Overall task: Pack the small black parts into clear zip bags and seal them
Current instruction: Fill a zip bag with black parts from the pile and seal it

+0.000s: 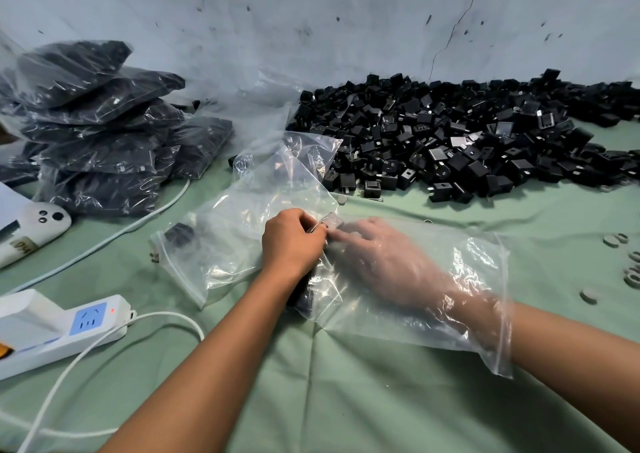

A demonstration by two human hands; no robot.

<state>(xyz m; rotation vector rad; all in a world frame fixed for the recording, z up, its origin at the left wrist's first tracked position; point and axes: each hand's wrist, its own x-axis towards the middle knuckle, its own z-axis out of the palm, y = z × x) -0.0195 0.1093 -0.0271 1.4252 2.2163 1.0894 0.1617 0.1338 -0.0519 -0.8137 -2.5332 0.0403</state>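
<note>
A big heap of small black parts (450, 140) lies at the back right on the green cloth. My right hand (388, 265) is inside a clear zip bag (478, 314) up to the wrist, its fingers stretched toward a small part (333, 221) at the bag's far end. My left hand (294, 241) has curled fingers and pinches the plastic of this bag right at that part. Some dark parts (300, 296) show under my left wrist. A second clear bag (221, 244) lies to the left with one black part (180, 235) in it.
Filled, sealed bags of black parts (104, 133) are stacked at the back left. A white power strip (62, 331) with cables sits at the left front, and a white device (34, 227) lies behind it. Small grey discs (588, 295) are scattered at the right edge.
</note>
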